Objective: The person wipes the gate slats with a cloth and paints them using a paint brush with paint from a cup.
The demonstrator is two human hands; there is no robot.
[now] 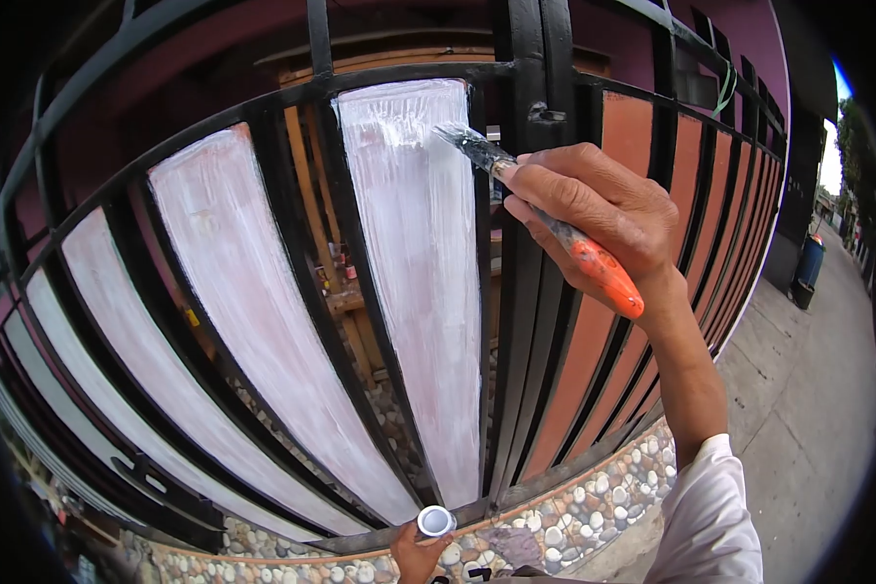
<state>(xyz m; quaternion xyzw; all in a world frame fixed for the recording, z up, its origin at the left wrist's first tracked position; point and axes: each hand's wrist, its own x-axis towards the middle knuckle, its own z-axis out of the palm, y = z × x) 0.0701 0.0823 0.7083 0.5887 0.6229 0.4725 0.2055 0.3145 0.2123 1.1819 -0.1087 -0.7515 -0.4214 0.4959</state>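
A paintbrush with an orange handle end is gripped in my right hand, fingers wrapped round it. Its dark, paint-smeared bristles touch the upper part of a white-painted panel, where the paint looks wet and thick. Low in the view, my left hand holds a small cup with a white rim; its contents are hard to make out. More panels in streaky white stand to the left, with pinkish colour showing through.
Black metal bars frame the panels. Orange-brown panels continue to the right. A pebbled base runs below. Grey pavement and a blue bin lie at the right. A green tie hangs on the top rail.
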